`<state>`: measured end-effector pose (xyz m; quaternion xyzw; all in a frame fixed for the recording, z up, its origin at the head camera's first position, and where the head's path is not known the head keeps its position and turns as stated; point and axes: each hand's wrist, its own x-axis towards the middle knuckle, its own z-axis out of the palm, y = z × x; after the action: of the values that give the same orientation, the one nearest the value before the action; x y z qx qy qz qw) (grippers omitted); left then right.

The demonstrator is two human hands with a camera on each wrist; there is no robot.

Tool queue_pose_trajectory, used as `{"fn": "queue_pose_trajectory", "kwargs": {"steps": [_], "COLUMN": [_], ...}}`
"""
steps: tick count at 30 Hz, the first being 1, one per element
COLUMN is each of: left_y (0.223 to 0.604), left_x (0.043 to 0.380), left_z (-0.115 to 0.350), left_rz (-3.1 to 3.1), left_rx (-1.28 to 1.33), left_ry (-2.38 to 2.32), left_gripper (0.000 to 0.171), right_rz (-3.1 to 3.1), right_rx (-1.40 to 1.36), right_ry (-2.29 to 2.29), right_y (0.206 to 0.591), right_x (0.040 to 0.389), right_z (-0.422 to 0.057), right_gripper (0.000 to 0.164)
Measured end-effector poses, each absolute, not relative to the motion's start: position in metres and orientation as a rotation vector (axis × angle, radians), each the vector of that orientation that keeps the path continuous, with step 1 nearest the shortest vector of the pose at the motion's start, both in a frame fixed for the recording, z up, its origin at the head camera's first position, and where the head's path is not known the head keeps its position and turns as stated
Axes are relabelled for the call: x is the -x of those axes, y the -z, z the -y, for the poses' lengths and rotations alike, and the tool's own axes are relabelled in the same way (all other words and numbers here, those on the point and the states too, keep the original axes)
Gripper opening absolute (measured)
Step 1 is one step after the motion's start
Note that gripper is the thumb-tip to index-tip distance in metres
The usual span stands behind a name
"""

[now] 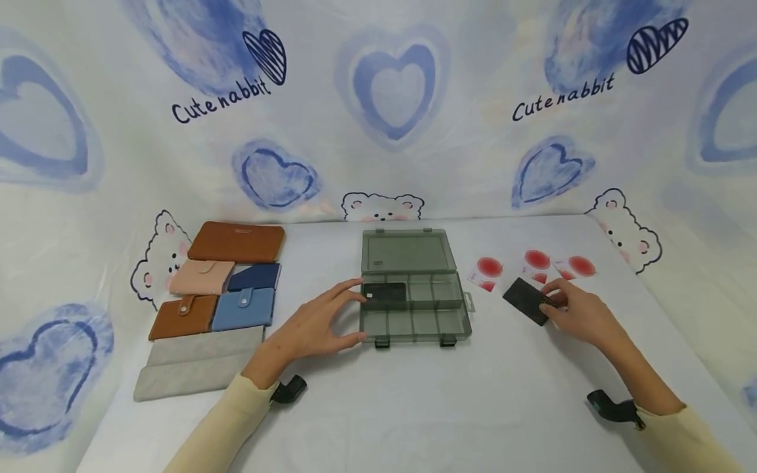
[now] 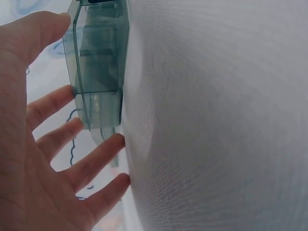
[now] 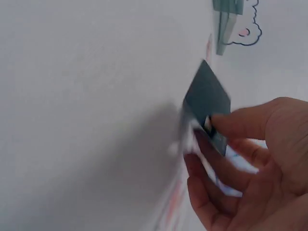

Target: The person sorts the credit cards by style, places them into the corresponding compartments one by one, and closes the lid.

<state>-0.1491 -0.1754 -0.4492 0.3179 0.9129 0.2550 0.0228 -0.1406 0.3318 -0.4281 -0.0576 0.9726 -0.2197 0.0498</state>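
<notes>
Between the thumb and fingers of my right hand (image 1: 579, 314) is a pinched dark card (image 1: 523, 299), tilted just above the table in the right wrist view. The left hand (image 1: 313, 325) touches the left side of a translucent green compartment box (image 1: 408, 322) with spread fingers. That box lies with its lid (image 1: 408, 251) opened back. Another black card (image 1: 387, 293), with a small pale chip mark, lies in the box's upper left compartments. In the left wrist view, the fingertips (image 2: 67, 92) meet the wall of the box (image 2: 96, 62).
Red-and-white cards (image 1: 489, 268) lie right of the box, beyond my right hand. On the left are a brown wallet (image 1: 236, 242), a pink one (image 1: 201, 277), a navy item (image 1: 254, 277), a tan wallet (image 1: 183, 315), a blue one (image 1: 244, 309) and a grey case (image 1: 201, 361).
</notes>
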Motion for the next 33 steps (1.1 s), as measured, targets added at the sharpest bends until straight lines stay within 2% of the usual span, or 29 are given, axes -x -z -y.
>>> {"fn": "queue_pose_trajectory", "kwargs": {"steps": [3, 10, 19, 26, 33], "left_y": [0.449, 0.449, 0.448, 0.448, 0.449], "left_x": [0.149, 0.150, 0.149, 0.148, 0.149], "left_z": [0.175, 0.175, 0.175, 0.175, 0.176], "left_rz": [-2.827, -2.829, -2.818, -2.824, -2.833], "left_rx": [-0.980, -0.982, -0.987, -0.987, -1.002], "left_ry": [-0.795, -0.785, -0.820, -0.825, -0.823], "left_gripper": [0.063, 0.066, 0.066, 0.063, 0.061], "right_rz": [-3.025, -3.229, -3.138, -2.995, -2.899], "right_rx": [0.178, 0.321, 0.836, 0.907, 0.959], "right_ry": [0.676, 0.828, 1.011, 0.969, 0.893], "right_y": [0.421, 0.395, 0.399, 0.415, 0.427], "right_x": [0.132, 0.124, 0.163, 0.193, 0.197], "right_z": [-0.329, -0.280, -0.186, -0.135, -0.109], "right_gripper": [0.033, 0.032, 0.027, 0.024, 0.023]}}
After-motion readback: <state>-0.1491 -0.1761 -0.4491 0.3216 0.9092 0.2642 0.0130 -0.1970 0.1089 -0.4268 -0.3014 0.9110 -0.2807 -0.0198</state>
